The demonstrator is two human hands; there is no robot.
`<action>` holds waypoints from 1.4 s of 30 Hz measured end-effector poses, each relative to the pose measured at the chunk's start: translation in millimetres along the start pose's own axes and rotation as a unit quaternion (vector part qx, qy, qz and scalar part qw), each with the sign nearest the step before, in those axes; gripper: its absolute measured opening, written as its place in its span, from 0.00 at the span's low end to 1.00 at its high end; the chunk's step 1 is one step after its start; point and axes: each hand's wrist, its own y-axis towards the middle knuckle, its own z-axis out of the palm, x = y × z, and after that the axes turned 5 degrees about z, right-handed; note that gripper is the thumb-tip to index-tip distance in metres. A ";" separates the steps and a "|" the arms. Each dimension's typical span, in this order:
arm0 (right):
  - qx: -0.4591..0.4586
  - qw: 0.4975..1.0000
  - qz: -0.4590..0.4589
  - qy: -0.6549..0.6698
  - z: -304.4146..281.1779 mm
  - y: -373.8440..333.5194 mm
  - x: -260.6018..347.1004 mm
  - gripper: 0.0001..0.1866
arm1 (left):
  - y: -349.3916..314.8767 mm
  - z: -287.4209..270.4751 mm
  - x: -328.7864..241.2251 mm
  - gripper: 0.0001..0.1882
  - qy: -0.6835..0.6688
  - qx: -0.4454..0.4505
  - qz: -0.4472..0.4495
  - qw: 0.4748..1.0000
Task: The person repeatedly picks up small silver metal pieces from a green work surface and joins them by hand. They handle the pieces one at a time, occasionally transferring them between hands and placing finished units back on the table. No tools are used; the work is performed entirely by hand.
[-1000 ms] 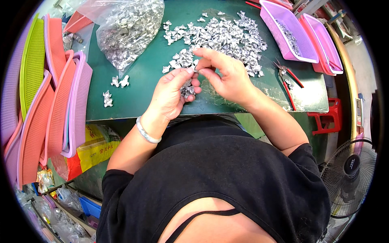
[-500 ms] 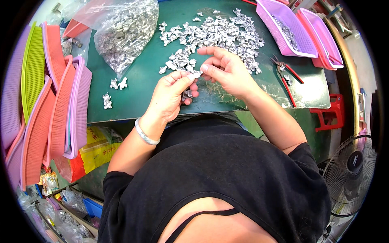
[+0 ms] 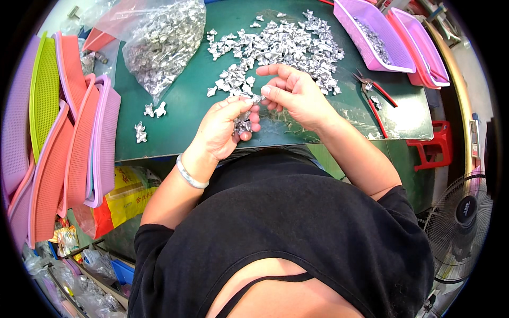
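Note:
A heap of small silver metal pieces (image 3: 275, 47) lies on the green table (image 3: 180, 106). My left hand (image 3: 225, 127) is closed around a cluster of silver pieces (image 3: 243, 124) just above the table's near edge. My right hand (image 3: 294, 95) meets it from the right, thumb and fingers pinching a small silver piece (image 3: 257, 98) at the left hand's fingertips. A silver bracelet (image 3: 188, 172) circles my left wrist.
A clear plastic bag of silver pieces (image 3: 164, 42) lies at the back left. Three stray pieces (image 3: 151, 114) sit left of my hands. Red-handled pliers (image 3: 374, 95) lie to the right, near purple and pink baskets (image 3: 382, 37). Stacked coloured trays (image 3: 63, 138) stand on the left, a fan (image 3: 461, 222) lower right.
Both hands stay together over the table's near edge; the fingers have shifted slightly on the small pieces. The view has tilted a little.

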 end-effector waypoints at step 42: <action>0.020 0.994 -0.103 0.044 1.7 -0.5 -9.5 0.25 | 2.9 0.0 1.8 0.10 -0.011 -0.008 0.050 0.999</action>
